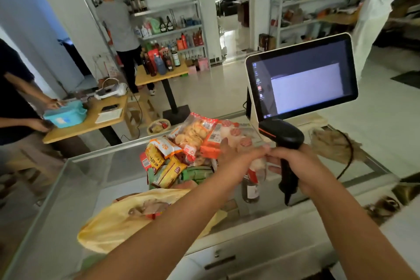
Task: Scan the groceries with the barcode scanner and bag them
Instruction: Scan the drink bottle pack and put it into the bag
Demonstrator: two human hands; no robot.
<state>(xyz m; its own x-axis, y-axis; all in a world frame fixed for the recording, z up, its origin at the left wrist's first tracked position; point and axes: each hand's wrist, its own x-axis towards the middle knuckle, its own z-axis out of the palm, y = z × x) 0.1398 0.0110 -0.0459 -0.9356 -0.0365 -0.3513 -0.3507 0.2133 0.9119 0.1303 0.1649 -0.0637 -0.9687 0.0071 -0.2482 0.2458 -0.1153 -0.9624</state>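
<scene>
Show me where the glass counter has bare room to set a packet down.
Bare glass lies on the counter between its left rim and the snack pile, beyond the yellow bag. The middle is crowded: pile, bottle, bag, and the right hand gripping the scanner.

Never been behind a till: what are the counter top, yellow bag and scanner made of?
The counter top looks like clear glass in a pale metal frame; things below show through. The yellow bag seems thin, glossy plastic film, crumpled and slightly see-through. The barcode scanner, gripped by the right hand, looks like matte black hard plastic with orange trim.
</scene>
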